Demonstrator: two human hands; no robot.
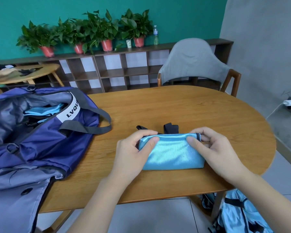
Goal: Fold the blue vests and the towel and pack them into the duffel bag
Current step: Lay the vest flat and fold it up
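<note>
Here, left hand (pixel 136 149) and right hand (pixel 213 148) pinch the folded blue vest (pixel 172 154) (straps protruding); loosened fingers could unfold it before the duffel bag (pixel 40 137).

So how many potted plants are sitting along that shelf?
4 in red pots on the shelf top against the green wall: far-left plant, second plant, third plant, right plant. The leaves overlap, so another pot may be hidden.
</note>
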